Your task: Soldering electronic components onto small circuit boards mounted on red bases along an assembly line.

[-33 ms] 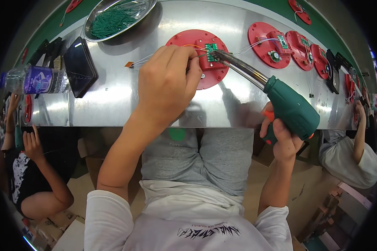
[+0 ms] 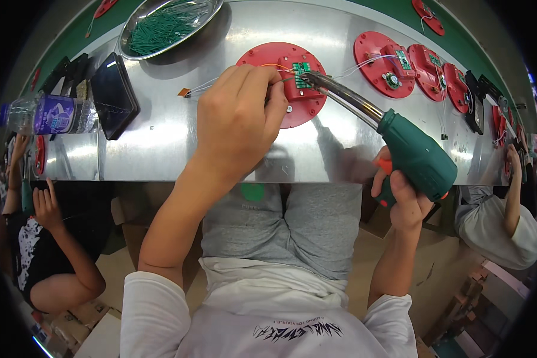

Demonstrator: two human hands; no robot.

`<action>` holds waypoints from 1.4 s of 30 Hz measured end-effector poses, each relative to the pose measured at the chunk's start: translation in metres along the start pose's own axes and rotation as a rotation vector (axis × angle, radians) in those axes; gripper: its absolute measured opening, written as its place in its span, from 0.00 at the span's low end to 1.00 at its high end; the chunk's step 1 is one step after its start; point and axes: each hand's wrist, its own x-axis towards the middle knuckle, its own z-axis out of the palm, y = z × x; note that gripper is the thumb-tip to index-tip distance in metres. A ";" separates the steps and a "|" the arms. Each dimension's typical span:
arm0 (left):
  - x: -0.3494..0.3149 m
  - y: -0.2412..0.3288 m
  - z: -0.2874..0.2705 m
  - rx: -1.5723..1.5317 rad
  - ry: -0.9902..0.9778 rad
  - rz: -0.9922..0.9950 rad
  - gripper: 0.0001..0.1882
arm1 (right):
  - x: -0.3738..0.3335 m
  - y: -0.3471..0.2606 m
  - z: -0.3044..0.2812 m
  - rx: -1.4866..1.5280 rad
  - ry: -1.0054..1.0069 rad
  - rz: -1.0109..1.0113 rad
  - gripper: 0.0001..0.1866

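Note:
A red round disc (image 2: 262, 59) lies on the steel table (image 2: 161, 149) with a small green circuit board (image 2: 302, 67) on a red block at its middle. My left hand (image 2: 238, 119) rests on the disc, its fingertips pinched on a thin wire (image 2: 200, 88) that runs left to a small orange end. My right hand (image 2: 400, 197) grips the handle of a green soldering gun (image 2: 417, 158) with an orange trigger, just off the table's near edge. Its metal barrel (image 2: 343, 95) reaches up and left, with the tip on the green board.
A metal bowl of green pieces (image 2: 167, 24) stands at the far left, with a black phone (image 2: 114, 95) and a plastic bottle (image 2: 48, 114) nearer. More red discs (image 2: 388, 62) line the right side. One person sits at the left (image 2: 48, 250), another at the right (image 2: 501, 221).

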 end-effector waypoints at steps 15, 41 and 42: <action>-0.001 -0.002 0.005 0.053 0.005 0.039 0.04 | 0.005 0.003 -0.001 0.047 0.038 0.028 0.19; 0.000 0.000 0.003 0.086 -0.027 0.059 0.05 | -0.001 0.002 -0.002 0.054 0.043 -0.009 0.22; 0.000 -0.001 0.004 0.083 -0.025 0.073 0.06 | -0.001 0.001 -0.002 0.047 0.038 -0.012 0.22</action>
